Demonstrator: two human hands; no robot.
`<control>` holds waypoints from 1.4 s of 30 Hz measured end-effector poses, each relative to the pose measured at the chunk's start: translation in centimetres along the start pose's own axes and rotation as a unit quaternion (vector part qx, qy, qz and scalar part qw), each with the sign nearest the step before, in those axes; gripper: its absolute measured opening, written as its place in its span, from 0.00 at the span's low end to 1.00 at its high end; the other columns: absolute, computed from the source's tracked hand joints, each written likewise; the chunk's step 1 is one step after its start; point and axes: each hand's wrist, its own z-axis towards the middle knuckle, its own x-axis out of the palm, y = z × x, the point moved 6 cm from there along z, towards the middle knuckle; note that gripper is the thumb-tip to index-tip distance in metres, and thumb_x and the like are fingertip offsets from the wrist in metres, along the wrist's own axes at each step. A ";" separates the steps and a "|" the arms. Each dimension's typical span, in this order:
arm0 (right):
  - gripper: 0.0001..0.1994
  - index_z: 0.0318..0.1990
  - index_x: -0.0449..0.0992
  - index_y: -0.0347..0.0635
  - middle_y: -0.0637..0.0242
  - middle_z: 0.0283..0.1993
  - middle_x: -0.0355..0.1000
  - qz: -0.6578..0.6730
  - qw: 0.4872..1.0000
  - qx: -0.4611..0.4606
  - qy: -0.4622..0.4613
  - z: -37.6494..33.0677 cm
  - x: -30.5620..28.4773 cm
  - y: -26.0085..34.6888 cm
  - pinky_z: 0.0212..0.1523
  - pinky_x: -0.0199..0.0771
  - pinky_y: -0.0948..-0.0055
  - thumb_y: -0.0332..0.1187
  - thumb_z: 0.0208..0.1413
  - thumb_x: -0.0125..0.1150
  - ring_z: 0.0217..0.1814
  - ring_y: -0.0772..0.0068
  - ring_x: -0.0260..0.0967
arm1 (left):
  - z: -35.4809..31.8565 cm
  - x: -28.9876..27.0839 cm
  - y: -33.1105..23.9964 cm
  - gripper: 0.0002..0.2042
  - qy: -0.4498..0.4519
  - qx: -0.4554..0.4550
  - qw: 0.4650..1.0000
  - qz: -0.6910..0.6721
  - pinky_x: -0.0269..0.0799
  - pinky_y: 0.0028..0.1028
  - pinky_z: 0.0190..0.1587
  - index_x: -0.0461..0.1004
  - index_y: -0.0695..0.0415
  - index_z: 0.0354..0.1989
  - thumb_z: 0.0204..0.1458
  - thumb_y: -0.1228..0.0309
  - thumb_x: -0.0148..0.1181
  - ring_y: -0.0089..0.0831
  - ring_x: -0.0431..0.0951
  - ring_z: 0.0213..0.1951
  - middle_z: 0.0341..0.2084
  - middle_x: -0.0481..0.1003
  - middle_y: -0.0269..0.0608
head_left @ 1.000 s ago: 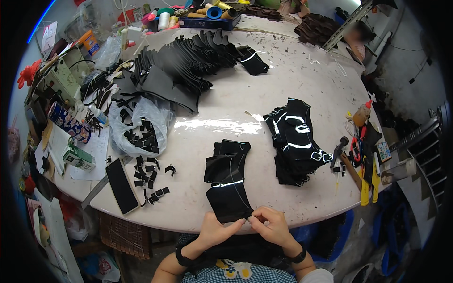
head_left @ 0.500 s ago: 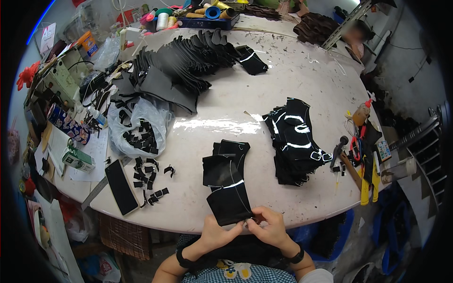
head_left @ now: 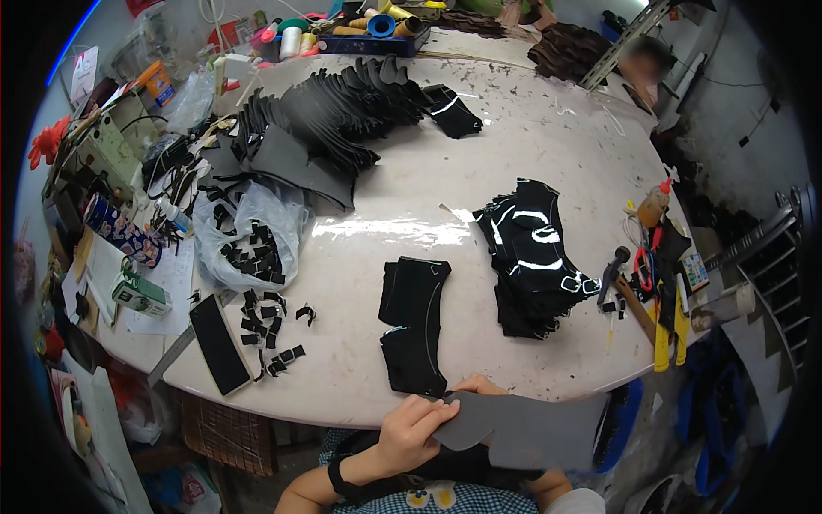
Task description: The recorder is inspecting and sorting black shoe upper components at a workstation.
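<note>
My left hand [head_left: 413,431] pinches the left end of a flat dark grey cut piece [head_left: 522,433], which is held just below the near edge of the round white table [head_left: 514,154]. My right hand [head_left: 476,386] is mostly hidden behind that piece. Only a few of its fingers show over the top edge, gripping it. On the table right in front of my hands lie two black cut pieces [head_left: 414,324], one overlapping the other. A stack of black pieces with glossy white stripes [head_left: 535,257] sits to the right of them.
A long fan of dark cut pieces [head_left: 325,111] covers the far left. A clear plastic bag of small black parts [head_left: 248,240], loose black clips [head_left: 265,330] and a black phone [head_left: 218,343] lie near left. Hand tools [head_left: 651,300] line the right edge. Thread spools [head_left: 342,26] stand at the back.
My hands were together at the table edge on a black piece. Now they have drawn back below the edge and hold a dark grey piece spread between them.
</note>
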 end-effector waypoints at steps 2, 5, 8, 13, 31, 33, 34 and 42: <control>0.10 0.36 0.69 0.38 0.65 0.33 0.68 0.005 1.000 0.005 0.000 -0.3 -0.1 0.2 0.33 0.68 0.78 0.27 0.44 0.59 0.33 0.75 0.68 | -0.1 0.1 0.1 0.22 0.009 -0.008 1.000 0.007 0.70 0.28 0.30 0.74 0.60 0.38 0.26 0.84 0.57 0.37 0.72 0.28 0.26 0.71 0.42; 0.11 0.36 0.68 0.38 0.65 0.32 0.68 0.018 1.000 0.018 0.005 -0.4 -0.1 0.0 0.33 0.67 0.78 0.26 0.44 0.60 0.32 0.75 0.67 | -0.1 -0.2 0.4 0.17 0.008 -0.030 0.999 -0.012 0.69 0.26 0.29 0.75 0.59 0.35 0.30 0.81 0.61 0.34 0.73 0.27 0.23 0.72 0.41; 0.12 0.37 0.68 0.37 0.64 0.31 0.68 0.004 1.000 -0.030 -0.007 0.0 -0.1 -0.2 0.33 0.66 0.78 0.24 0.43 0.60 0.32 0.75 0.67 | 0.1 -0.7 1.2 0.14 0.015 -0.058 0.996 -0.065 0.69 0.24 0.29 0.76 0.59 0.34 0.34 0.81 0.63 0.32 0.74 0.26 0.23 0.72 0.40; 0.11 0.36 0.70 0.34 0.58 0.30 0.70 0.127 0.990 0.064 0.014 -0.3 0.9 -2.3 0.30 0.71 0.76 0.17 0.41 0.54 0.30 0.65 0.72 | 0.0 -0.8 1.9 0.16 0.014 -0.118 0.985 -0.129 0.66 0.26 0.23 0.75 0.58 0.35 0.32 0.83 0.59 0.35 0.70 0.22 0.21 0.69 0.41; 0.08 0.40 0.60 0.35 0.62 0.31 0.66 0.294 0.953 0.072 0.019 -1.0 1.2 -1.9 0.17 0.68 0.83 0.19 0.52 0.48 0.21 0.81 0.66 | -0.6 0.4 4.5 0.17 0.042 -0.254 0.821 -0.509 0.68 0.23 0.34 0.71 0.64 0.44 0.58 0.63 0.42 0.25 0.71 0.30 0.30 0.71 0.41; 0.10 0.40 0.61 0.35 0.62 0.29 0.68 0.298 0.950 0.091 -0.005 -1.1 1.5 -1.8 0.18 0.68 0.83 0.18 0.50 0.50 0.21 0.81 0.67 | -0.6 0.7 5.2 0.12 0.093 -0.280 0.877 -0.378 0.67 0.23 0.35 0.72 0.65 0.40 0.48 0.71 0.55 0.26 0.71 0.33 0.33 0.71 0.38; 0.12 0.41 0.60 0.36 0.64 0.28 0.66 0.295 0.950 0.104 0.005 -1.1 1.5 -1.8 0.20 0.69 0.82 0.18 0.50 0.50 0.22 0.80 0.67 | -0.3 0.7 5.0 0.13 0.117 -0.239 0.910 -0.319 0.67 0.24 0.36 0.71 0.63 0.40 0.46 0.73 0.58 0.26 0.72 0.34 0.34 0.72 0.39; 0.15 0.47 0.59 0.35 0.67 0.27 0.63 0.261 0.960 0.090 0.056 -0.9 1.9 -1.4 0.23 0.69 0.82 0.19 0.51 0.50 0.25 0.79 0.69 | -0.2 0.3 5.0 0.15 0.082 -0.174 0.942 -0.276 0.69 0.26 0.40 0.71 0.61 0.41 0.41 0.78 0.60 0.29 0.75 0.37 0.36 0.74 0.42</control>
